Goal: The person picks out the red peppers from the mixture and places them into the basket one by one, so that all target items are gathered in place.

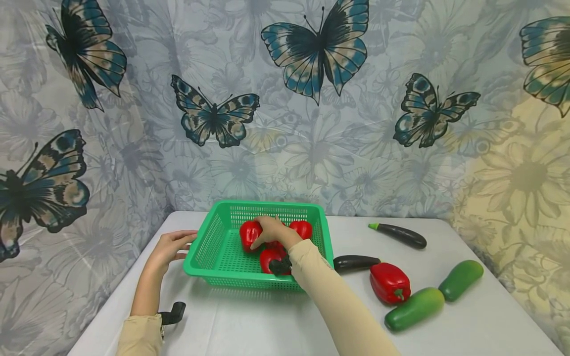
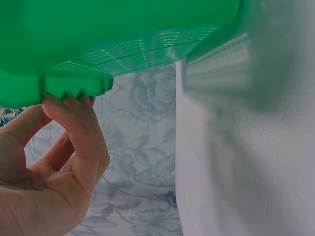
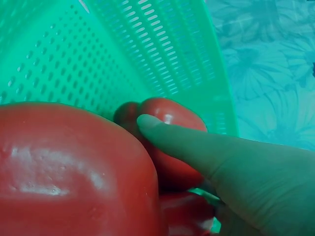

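A green plastic basket stands on the white table with several red bell peppers in it. My left hand is at its left rim, fingertips and thumb on the rim's edge in the left wrist view. Reaching into the basket, my right hand grips the leftmost red bell pepper, with the thumb on its near side. In the right wrist view the thumb lies across that pepper, while a nearer red bell pepper fills the lower left. Another pepper sits at the basket's right.
Right of the basket lie a dark eggplant, a second eggplant farther back, a red bell pepper and two green papaya-like fruits. A butterfly-patterned cloth hangs behind the table.
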Tool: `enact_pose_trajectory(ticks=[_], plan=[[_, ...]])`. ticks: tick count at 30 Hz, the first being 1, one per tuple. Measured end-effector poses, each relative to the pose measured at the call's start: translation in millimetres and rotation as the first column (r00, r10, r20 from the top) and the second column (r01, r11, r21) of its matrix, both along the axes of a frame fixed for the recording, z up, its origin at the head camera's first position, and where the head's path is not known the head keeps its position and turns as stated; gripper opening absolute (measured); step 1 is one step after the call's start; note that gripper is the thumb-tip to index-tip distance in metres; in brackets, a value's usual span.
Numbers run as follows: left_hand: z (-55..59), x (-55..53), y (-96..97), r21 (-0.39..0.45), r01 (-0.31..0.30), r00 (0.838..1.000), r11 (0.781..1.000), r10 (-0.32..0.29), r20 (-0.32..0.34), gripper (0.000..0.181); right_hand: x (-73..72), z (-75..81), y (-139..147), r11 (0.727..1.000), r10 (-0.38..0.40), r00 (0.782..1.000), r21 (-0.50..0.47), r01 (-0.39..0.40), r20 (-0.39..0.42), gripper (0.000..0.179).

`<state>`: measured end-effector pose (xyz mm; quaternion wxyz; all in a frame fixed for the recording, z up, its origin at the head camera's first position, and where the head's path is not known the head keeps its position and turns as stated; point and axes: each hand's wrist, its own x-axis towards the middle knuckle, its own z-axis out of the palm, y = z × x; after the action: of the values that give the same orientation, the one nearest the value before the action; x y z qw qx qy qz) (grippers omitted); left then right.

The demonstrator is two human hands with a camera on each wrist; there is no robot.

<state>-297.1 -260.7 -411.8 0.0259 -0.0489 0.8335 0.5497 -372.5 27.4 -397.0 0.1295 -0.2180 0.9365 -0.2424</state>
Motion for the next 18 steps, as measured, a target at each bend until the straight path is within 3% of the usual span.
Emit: enact_pose_trajectory(ticks=[18], plan=[[0.1,-0.3,-0.2,0.007,-0.005,1.000,1.000,0.005,-0.002,0.054,0.2,3.7,-0.8,1.000,-0.005,1.000,0.003,0.005,-0.013,0.082]])
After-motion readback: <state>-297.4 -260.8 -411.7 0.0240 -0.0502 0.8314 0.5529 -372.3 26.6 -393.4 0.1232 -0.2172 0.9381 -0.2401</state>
